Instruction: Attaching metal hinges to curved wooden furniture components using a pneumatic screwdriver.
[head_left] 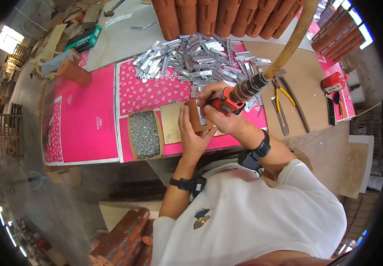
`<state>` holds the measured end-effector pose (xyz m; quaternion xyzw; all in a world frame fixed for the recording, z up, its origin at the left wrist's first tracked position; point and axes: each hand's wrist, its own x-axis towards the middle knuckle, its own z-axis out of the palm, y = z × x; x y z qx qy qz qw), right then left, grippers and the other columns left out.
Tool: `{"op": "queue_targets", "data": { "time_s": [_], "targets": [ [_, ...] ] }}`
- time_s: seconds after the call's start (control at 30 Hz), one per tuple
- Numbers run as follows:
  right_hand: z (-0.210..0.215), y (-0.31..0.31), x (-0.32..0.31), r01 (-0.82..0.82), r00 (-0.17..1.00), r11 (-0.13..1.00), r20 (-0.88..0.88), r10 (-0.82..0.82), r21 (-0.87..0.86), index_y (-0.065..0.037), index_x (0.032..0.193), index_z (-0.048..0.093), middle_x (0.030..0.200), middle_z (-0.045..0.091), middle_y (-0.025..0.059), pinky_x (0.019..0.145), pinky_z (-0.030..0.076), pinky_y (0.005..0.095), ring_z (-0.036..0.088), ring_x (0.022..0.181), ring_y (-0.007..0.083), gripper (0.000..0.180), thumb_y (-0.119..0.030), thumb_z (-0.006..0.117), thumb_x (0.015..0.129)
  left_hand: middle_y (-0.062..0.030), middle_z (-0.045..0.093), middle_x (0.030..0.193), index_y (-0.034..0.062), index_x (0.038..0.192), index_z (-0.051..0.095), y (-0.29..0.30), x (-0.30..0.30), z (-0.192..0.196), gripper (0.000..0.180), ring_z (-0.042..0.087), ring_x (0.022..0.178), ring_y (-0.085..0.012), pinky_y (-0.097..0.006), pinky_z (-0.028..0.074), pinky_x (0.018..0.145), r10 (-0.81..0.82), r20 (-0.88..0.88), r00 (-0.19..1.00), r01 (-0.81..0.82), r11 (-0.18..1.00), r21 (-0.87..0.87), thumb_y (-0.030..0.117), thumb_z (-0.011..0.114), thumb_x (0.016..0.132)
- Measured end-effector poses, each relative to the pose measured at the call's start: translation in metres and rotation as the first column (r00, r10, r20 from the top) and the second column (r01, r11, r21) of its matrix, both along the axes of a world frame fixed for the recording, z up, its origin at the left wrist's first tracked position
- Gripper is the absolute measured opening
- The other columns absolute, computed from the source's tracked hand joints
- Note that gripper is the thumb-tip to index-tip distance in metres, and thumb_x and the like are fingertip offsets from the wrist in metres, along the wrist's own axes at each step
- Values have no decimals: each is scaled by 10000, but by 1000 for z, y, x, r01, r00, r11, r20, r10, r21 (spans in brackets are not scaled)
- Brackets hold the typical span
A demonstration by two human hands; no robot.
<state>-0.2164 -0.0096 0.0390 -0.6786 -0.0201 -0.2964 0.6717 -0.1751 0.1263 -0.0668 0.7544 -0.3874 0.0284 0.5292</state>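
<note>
My left hand steadies a reddish-brown piece on the pink-covered table, fingers along its left side and thumb near its front edge. A small metal plate lies on the piece's top. Closed around a red and black air screwdriver, my right hand is just right of the plate. A pale hose rises from the tool's metal fitting. The tool's tip is hidden by my right hand. Left of my left hand stands a cardboard box full of screws.
Behind my hands lies a heap of metal plates, with reddish-brown cylinders standing beyond. Pliers with yellow handles and a red container are at the right. A single cylinder stands at the left; more are stacked below.
</note>
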Motion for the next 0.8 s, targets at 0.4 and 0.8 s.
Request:
{"op": "queue_targets", "data": {
  "time_s": [0.4, 0.8],
  "targets": [
    [-14, 6, 0, 102, 995, 980, 4, -104, 170, -3, 929, 601, 859, 645, 77, 695, 517, 289, 622, 747, 133, 164, 32, 627, 770, -276, 284, 1550, -32, 1515, 233, -3, -1, -1, 1060, 323, 1424, -438, -509, 296, 1165, 2, -46, 999, -4, 999, -40, 222, 877, 712],
    [44, -9, -22, 58, 994, 985, -101, -42, 163, 16, 992, 610, 906, 676, 94, 676, 547, 280, 658, 765, 135, 244, 53, 634, 752, -296, 305, 1522, -35, 1497, 280, 21, 3, 29, 1009, 313, 1417, -441, -506, 304, 1156, -19, 6, 1000, 18, 989, 146, 282, 864, 738]
  ]
}}
